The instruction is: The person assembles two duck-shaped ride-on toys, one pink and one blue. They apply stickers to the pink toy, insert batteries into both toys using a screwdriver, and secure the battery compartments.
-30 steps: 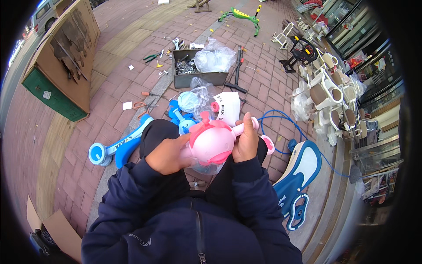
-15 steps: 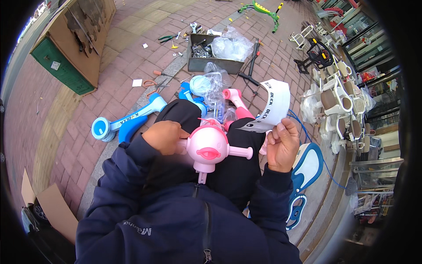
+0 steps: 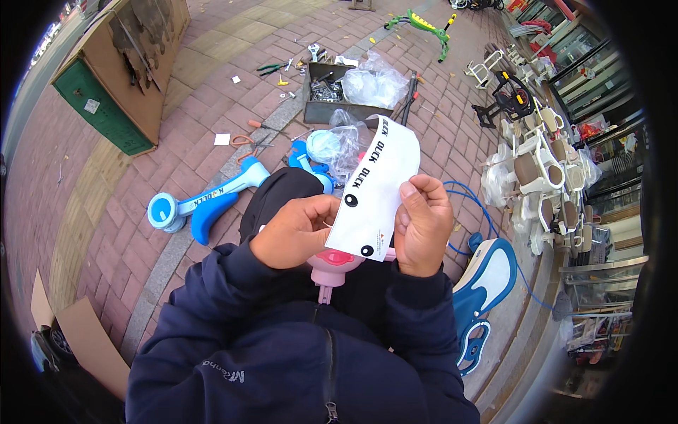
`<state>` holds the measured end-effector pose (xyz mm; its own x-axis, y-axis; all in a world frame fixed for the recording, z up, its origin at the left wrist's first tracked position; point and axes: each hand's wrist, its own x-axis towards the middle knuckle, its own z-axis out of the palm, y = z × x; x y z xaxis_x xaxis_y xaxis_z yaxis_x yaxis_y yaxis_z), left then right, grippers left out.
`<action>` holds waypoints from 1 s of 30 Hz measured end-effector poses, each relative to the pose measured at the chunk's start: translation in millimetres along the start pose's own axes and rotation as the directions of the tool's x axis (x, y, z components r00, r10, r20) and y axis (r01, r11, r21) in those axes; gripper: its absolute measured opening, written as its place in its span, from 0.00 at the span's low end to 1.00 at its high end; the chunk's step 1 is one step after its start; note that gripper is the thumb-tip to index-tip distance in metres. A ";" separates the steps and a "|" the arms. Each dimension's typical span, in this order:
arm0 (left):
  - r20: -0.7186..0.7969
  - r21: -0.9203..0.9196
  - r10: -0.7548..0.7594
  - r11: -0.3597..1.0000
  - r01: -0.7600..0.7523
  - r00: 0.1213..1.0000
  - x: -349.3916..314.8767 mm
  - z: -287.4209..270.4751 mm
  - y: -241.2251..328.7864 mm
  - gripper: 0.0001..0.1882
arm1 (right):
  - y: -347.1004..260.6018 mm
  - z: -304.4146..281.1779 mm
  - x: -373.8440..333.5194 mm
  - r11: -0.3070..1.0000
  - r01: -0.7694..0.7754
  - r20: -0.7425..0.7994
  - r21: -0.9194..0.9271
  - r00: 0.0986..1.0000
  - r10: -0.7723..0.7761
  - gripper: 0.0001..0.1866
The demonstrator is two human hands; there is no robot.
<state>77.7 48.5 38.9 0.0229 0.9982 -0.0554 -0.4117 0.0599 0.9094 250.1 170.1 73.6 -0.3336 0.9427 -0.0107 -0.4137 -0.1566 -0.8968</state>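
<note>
A white sticker sheet (image 3: 387,159) with black lettering and round black-and-white eye stickers is held up over my lap. Its right edge is pinched in my right hand (image 3: 424,225), thumb in front. My left hand (image 3: 298,232) is closed at the sheet's lower left edge, its fingertips partly hidden there. Behind and below the sheet, a pink duck-shaped toy head (image 3: 332,266) with a darker pink beak rests between my thighs. The sheet and my hands cover most of it.
On the paving to the left lies a light-blue toy frame (image 3: 233,186). Ahead are a metal toolbox (image 3: 339,112), plastic bags (image 3: 374,79), pliers and a screwdriver (image 3: 258,125). A blue-and-white toy part (image 3: 487,275) lies at right, near stacked white toy frames (image 3: 537,169). A large cardboard box (image 3: 120,78) stands far left.
My left hand has let go of the toy's pink handle and moved to the sheet. My right hand has brought the sheet leftward, in front of the pink head.
</note>
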 end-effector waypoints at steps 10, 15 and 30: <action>-0.364 -0.023 0.079 0.995 -0.094 0.928 -15.2 17.1 -12.8 0.08 | 15.5 1.6 -11.1 0.865 0.253 0.038 -0.434 0.964 -0.263 0.11; -0.399 0.230 0.236 0.961 -0.152 0.886 -20.3 25.7 -5.2 0.10 | 7.6 9.2 -29.6 0.286 0.729 0.509 -0.622 0.654 -0.559 0.15; 0.055 0.791 0.623 0.450 -0.414 0.781 -31.2 23.1 26.4 0.16 | -15.6 23.4 -36.7 0.398 0.771 0.683 -0.497 0.631 -0.367 0.13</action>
<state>87.1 19.0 74.2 -0.1886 0.8166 0.5455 0.5263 -0.3849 0.7582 248.9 131.0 98.4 -0.6376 0.4508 0.6247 -0.0005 0.8107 -0.5855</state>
